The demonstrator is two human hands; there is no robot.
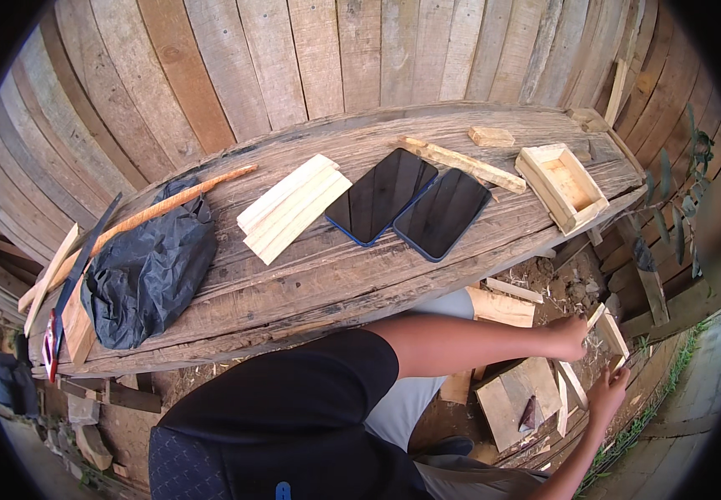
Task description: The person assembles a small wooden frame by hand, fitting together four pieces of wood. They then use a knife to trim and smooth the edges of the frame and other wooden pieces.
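The left hand (pixel 569 337) has its grip closed on a pale, angular thin-board wooden piece (pixel 617 335), below the weathered brown plank counter (pixel 252 292); the right hand (pixel 607 393) meets its lower end, grip unclear.

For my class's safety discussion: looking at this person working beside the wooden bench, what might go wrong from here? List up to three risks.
1. The left hand and right hand are bare beside light wooden pieces, so splinters could be a risk.

2. The two phones lie screen-up near a wood strip; a shifted piece might scratch them.

3. The open wooden box sits by the bench's front edge, where a bump might knock it off.
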